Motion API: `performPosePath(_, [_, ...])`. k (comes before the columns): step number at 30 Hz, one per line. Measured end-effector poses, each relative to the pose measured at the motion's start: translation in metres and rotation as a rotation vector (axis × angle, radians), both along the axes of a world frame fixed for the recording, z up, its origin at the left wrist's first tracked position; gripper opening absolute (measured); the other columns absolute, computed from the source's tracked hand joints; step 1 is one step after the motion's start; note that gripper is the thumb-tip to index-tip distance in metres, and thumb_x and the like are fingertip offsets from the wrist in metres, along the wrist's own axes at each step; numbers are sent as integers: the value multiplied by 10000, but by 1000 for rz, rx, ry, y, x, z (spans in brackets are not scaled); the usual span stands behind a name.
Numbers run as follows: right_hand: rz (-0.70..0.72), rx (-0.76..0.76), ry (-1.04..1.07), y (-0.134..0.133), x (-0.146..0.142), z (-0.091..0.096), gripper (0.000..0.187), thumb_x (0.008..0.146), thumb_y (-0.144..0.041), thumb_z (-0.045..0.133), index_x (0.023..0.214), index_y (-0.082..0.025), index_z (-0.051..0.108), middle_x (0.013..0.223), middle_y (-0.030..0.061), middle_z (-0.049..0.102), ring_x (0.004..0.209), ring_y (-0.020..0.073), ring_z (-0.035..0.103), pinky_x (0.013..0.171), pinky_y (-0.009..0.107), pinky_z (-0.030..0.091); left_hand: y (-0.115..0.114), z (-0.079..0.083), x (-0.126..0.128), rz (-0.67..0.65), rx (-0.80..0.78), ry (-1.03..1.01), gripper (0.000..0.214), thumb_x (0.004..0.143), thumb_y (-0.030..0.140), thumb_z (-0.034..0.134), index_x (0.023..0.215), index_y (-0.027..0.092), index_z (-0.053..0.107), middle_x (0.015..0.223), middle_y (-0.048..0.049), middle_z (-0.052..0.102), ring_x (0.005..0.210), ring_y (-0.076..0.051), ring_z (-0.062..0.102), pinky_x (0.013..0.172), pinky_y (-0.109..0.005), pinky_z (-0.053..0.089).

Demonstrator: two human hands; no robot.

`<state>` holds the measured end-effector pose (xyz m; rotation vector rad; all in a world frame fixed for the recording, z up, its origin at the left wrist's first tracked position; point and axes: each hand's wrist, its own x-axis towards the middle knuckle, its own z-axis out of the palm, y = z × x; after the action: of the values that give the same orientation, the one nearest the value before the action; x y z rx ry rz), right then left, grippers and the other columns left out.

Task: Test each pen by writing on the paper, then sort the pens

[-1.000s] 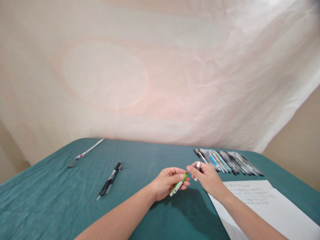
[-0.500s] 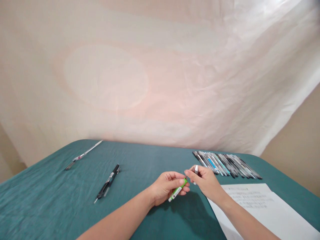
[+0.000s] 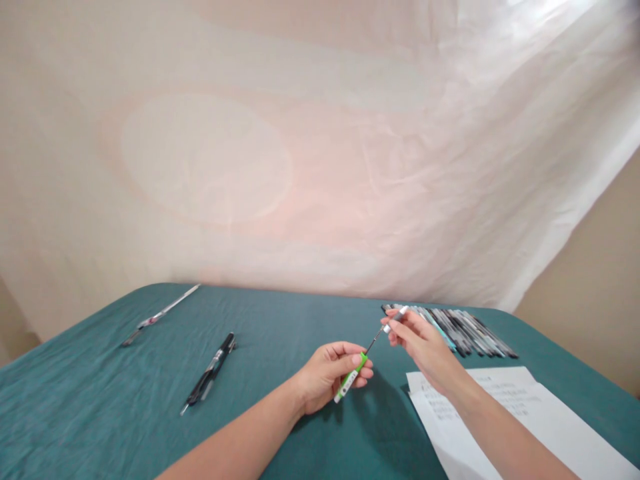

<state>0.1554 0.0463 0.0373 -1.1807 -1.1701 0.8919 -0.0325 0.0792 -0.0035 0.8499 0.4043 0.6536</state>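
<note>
My left hand (image 3: 333, 377) is closed on a green and white pen barrel (image 3: 349, 380), gripped between thumb and fingers and tilted up to the right. Out of the barrel's upper end comes a thin dark refill (image 3: 373, 343) with what looks like a spring near its tip. My right hand (image 3: 423, 343) pinches a small white and grey pen tip section (image 3: 397, 319), in line with the refill and close to its end. Whether the two touch, I cannot tell. Both hands are above the green cloth, the right one partly over the papers.
A row of several pens (image 3: 470, 330) lies at the back right. White sheets with writing (image 3: 550, 427) are at the front right. On the left lie a black pen (image 3: 209, 373) and a slim clear pen (image 3: 163, 313). Green cloth (image 3: 280, 320) covers the table.
My right hand has moved up and right and turned the white and grey section to line up with the refill, which now shows at greater length. My left hand still holds the barrel.
</note>
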Motion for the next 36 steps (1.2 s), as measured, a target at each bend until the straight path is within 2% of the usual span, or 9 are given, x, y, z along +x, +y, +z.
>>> performPosePath(7, [12,29,88,-1,5,12,325,723,-393,617,964,-182,566,915,56,602,607,93,481,560,240,410,-1,0,0,9,1,12,265,671,233,701,881,115,590,806,-79,655,695,-131,626,654,-235,482])
performPosePath(18, [55,-41,189,-1,-7,3,305,696,-358,656,932,-178,586,893,54,609,563,78,452,485,217,373,0,-2,0,-13,22,40,282,673,256,697,893,119,584,824,-73,651,705,-128,623,641,-229,482])
performPosePath(26, [147,-63,127,-3,-18,-11,265,718,-330,643,922,-170,588,901,58,614,701,113,506,590,229,406,0,2,-1,-3,44,91,339,649,326,704,908,136,595,858,-63,645,673,-112,612,570,-196,465])
performPosePath(30, [184,-72,87,-5,-24,-15,265,728,-336,630,924,-160,598,908,53,604,697,115,517,648,258,419,0,2,-1,10,77,84,317,676,319,682,914,128,597,884,-69,634,679,-105,602,578,-188,457])
performPosePath(36, [191,-83,82,-5,-26,-18,266,714,-352,637,908,-173,600,802,11,588,662,116,528,643,259,420,0,1,0,2,87,69,301,713,282,654,961,126,583,919,-80,621,677,-97,592,581,-184,450])
